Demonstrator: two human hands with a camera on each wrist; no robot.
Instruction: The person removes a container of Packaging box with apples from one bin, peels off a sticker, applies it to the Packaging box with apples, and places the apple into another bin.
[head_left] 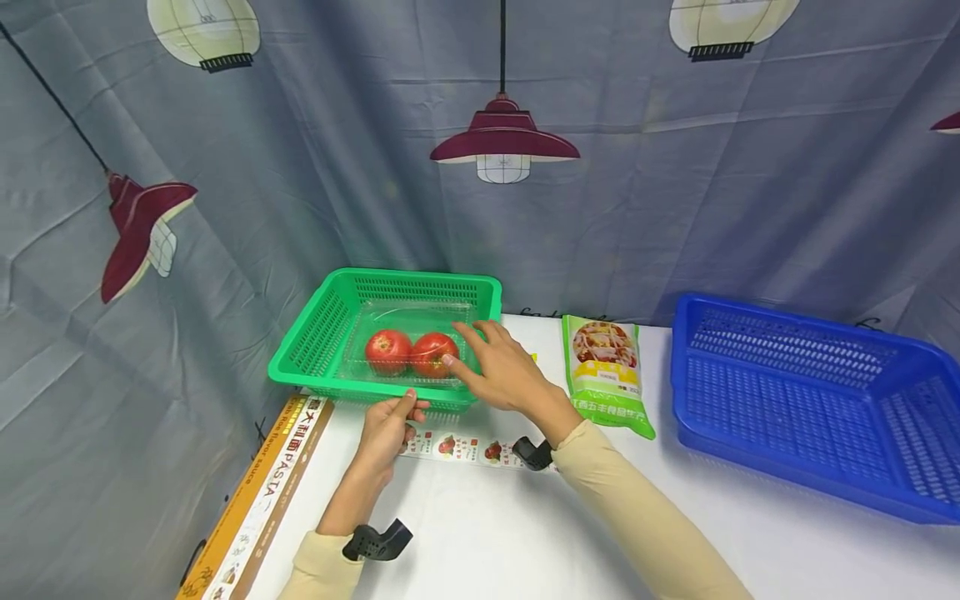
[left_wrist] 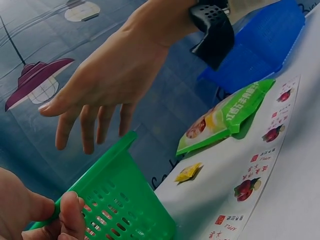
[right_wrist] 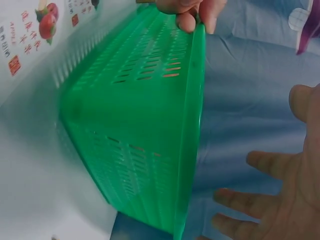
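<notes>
Green plastic formed the basket (head_left: 322,327) whose near rim we pinched with our left hand (head_left: 387,429), thumb on top and fingers against the outer wall, close to the far left corner of the tabletop (head_left: 465,533). Inside it two red fruits (head_left: 388,352) sat side by side in a clear tray (head_left: 412,317); glare kept us from telling whether that tray had a lid. Our right hand (head_left: 502,367) hung above the basket's right end, fingers spread, holding nothing. To manage this well, we judged, we needed the left pinch firm enough to steady the rim without tipping it, and any right-hand grip set on the clear tray's edges rather than on the fruits, which might roll or bruise. Around us, a yellow sachet (left_wrist: 188,172) lay just beside the basket's right end, and a green food packet (head_left: 607,375) lay near the far edge, short of a blue basket (head_left: 772,417) toward the right edge. A label strip (head_left: 468,447) ran along the near side and a pasta-printed band (head_left: 262,492) lined the left edge, so dragging the basket risked scuffing either.
</notes>
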